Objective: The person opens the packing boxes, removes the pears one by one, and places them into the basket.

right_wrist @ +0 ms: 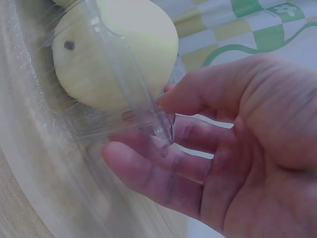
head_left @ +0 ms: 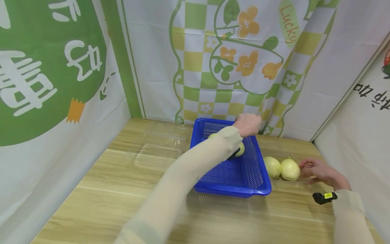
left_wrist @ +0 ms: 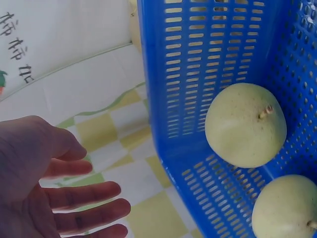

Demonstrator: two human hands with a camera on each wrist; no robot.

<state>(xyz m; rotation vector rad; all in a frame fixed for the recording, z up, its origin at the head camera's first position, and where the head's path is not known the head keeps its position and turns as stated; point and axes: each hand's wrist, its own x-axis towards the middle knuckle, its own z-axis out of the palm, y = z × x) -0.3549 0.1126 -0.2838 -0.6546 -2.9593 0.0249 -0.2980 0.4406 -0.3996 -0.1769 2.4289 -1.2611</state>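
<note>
My left hand (head_left: pixel 248 123) reaches across the blue plastic basket (head_left: pixel 260 173) and hovers by its far right corner. In the left wrist view its fingers (left_wrist: pixel 89 196) are parted and hold nothing, beside the basket's outer wall. Two pale yellow-green pears lie inside the basket, one pear (left_wrist: pixel 246 125) nearer the wall; my forearm partly covers them in the head view. On the right, my right hand (head_left: pixel 318 172) pinches the rim of a clear plastic container (right_wrist: pixel 148 104) between thumb and fingers. Two more pears, including the right one (head_left: pixel 290 169), sit in that container beside the basket.
A second clear plastic container (head_left: pixel 156 156) lies on the wooden table (head_left: pixel 122 196) left of the basket. Printed cloth (head_left: pixel 195 61) hangs behind the table and along both sides. A black wrist camera (head_left: pixel 324 197) is strapped to the right wrist.
</note>
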